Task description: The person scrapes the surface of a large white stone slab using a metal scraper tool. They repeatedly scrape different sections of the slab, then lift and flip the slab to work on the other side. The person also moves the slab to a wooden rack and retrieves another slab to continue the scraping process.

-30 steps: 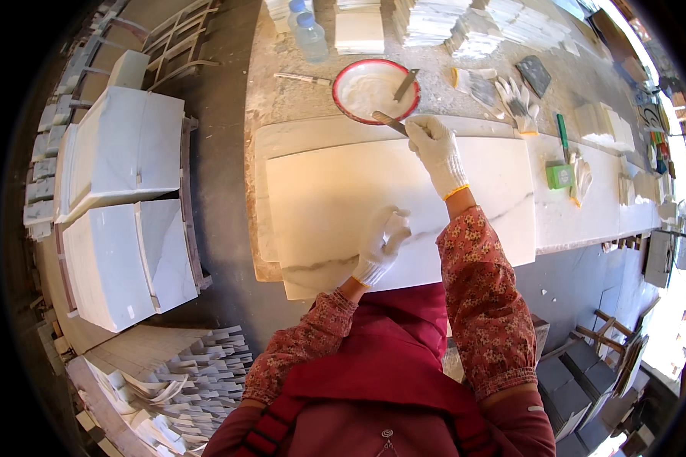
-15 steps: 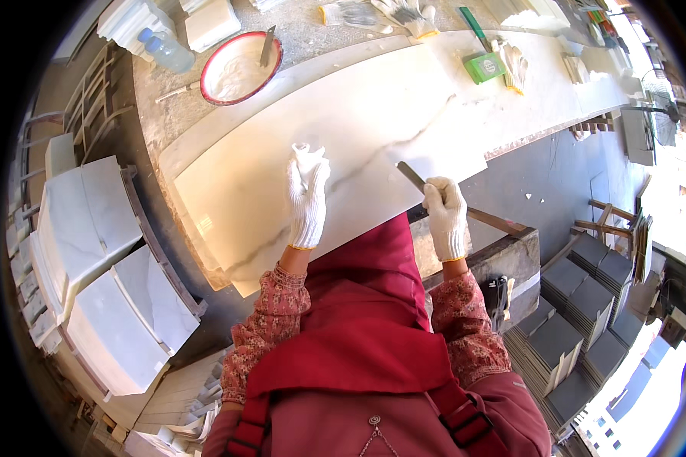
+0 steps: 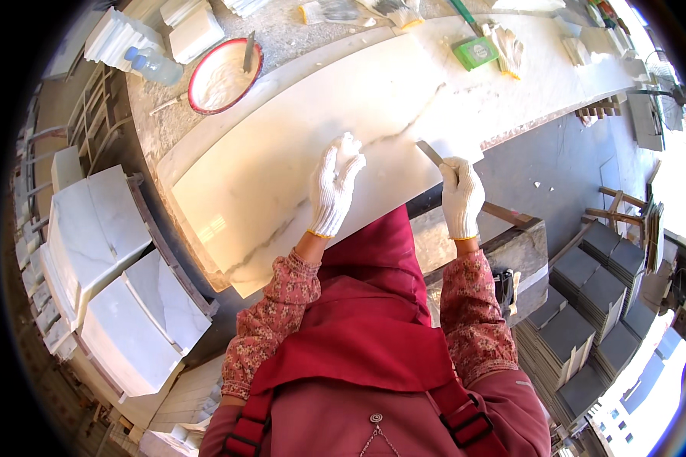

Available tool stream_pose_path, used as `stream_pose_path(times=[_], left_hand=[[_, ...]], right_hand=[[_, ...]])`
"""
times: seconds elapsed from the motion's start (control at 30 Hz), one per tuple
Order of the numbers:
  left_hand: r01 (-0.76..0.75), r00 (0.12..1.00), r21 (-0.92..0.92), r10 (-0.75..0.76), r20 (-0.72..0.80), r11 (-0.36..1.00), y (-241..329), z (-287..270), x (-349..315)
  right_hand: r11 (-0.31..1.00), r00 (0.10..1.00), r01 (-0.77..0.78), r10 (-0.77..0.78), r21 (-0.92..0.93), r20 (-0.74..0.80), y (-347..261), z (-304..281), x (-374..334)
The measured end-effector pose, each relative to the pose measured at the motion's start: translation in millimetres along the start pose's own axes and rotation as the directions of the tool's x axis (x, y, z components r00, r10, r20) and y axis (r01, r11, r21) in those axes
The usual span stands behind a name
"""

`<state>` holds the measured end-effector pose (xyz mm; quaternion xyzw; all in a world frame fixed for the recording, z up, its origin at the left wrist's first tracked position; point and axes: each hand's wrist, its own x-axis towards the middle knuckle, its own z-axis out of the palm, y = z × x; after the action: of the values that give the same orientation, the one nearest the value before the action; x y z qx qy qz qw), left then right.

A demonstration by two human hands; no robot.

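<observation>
My left hand, in a white knit glove, is above the marble-look slab. Its fingers are closed round a crumpled white wad, perhaps cloth or paper; the exact kind is unclear. My right hand, gloved the same way, grips a flat metal scraper at the slab's near right edge. The scraper's blade points up and to the left; its grip end is hidden in my fist. White, glossy and crossed by grey-brown veins, the slab lies on the workbench.
On the bench stand a red-rimmed bowl of white paste with a blade in it, a plastic bottle, a green box and spare gloves. Stacked white slabs stand left, dark tile stacks right.
My left hand has moved right across the slab with the white wad. My right hand, still gripping the scraper, has shifted slightly right. The view has shifted a little.
</observation>
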<state>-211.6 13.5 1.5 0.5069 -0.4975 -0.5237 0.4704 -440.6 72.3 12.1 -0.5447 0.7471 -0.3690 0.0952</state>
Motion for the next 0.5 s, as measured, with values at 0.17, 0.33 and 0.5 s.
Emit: stream_pose_path(times=[0.17, 0.33, 0.5], left_hand=[[-0.266, 0.964, 0.273, 0.264, 0.045, 0.924, -11, 0, 9], [-0.414, 0.909, 0.572, 0.349, 0.227, 0.708, 16, 16, 21], [-0.514, 0.854, 0.736, 0.349, 0.387, 0.440, 25, 29, 34]], right_hand=[[0.958, 0.968, -0.247, 0.237, 0.149, 0.079, -5, 0, 7], [0.903, 0.883, -0.405, 0.427, -0.142, 0.193, -3, 19, 20], [0.835, 0.834, -0.488, 0.532, -0.255, 0.145, -15, 32, 35]])
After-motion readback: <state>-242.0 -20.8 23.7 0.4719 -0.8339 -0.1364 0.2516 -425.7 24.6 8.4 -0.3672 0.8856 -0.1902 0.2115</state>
